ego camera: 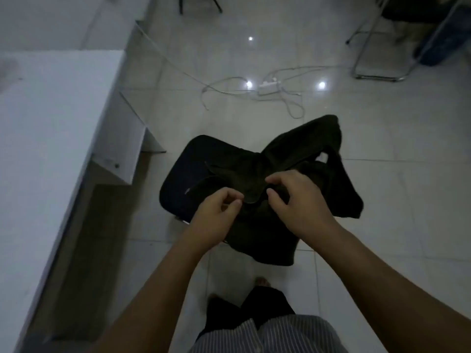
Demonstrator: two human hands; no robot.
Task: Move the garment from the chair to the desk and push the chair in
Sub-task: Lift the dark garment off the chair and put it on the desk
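A dark garment (293,159) lies spread over a black chair (186,171) in the middle of the floor, hanging off its near and right sides. My left hand (216,212) pinches the garment's collar edge at the near left. My right hand (295,197) curls its fingers into the fabric just to the right of that. The white desk (46,138) runs along the left, apart from the chair. The chair's back and legs are mostly hidden under the cloth.
White cables and a power strip (270,85) lie on the tiled floor beyond the chair. A metal-framed chair (377,59) stands at the far right, next to a blue object (443,44). My bare feet (260,281) are just behind the chair.
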